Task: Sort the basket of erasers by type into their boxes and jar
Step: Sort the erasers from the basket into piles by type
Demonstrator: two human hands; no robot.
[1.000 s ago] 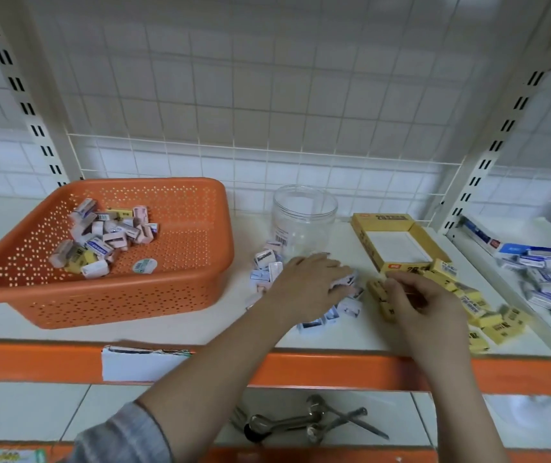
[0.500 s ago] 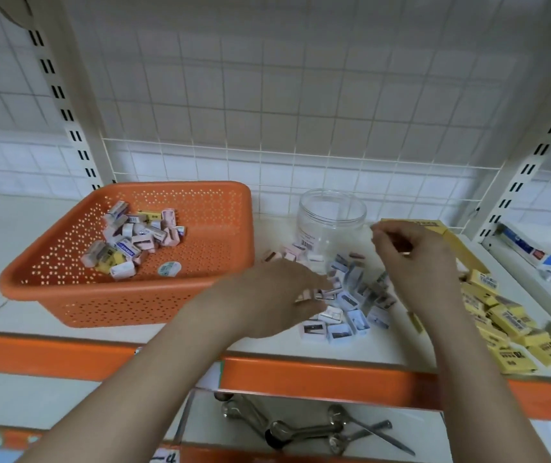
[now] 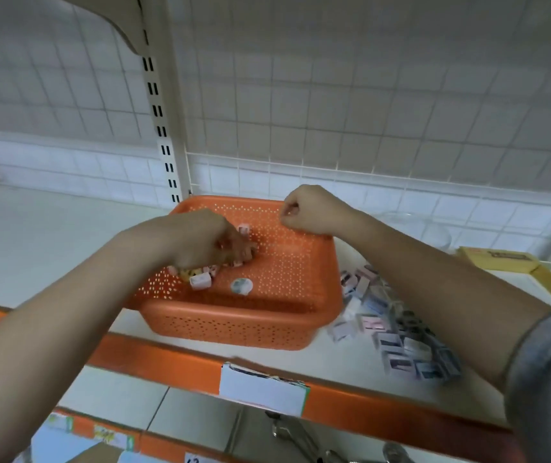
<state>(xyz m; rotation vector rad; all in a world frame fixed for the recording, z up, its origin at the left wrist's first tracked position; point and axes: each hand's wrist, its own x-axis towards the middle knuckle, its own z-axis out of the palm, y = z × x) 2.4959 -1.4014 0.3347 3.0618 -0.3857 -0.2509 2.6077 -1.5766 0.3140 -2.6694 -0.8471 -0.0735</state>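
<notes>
The orange perforated basket [image 3: 234, 315] stands on the white shelf in the middle of the head view. My left hand [image 3: 200, 242] is down inside it, fingers curled onto the pile of small erasers; a white eraser [image 3: 200, 280] and a round eraser [image 3: 241, 285] lie loose just in front of it. My right hand [image 3: 307, 208] hovers over the basket's far rim, closed like a fist with thumb and forefinger pinched and nothing visible in it. Blue-and-white sleeved erasers [image 3: 401, 342] are heaped on the shelf right of the basket. The clear jar [image 3: 424, 228] and the yellow box [image 3: 501, 262] stand behind my right forearm.
The shelf's orange front edge [image 3: 167, 359] carries a white label [image 3: 260, 392]. A slotted upright post [image 3: 163, 128] rises behind the basket's left corner, with a wire grid along the back. Metal tools [image 3: 294, 432] lie on the lower shelf.
Both hands left the sorted piles on the right and swung left to the basket. My left hand went down into the eraser pile; the view turned left with them.
</notes>
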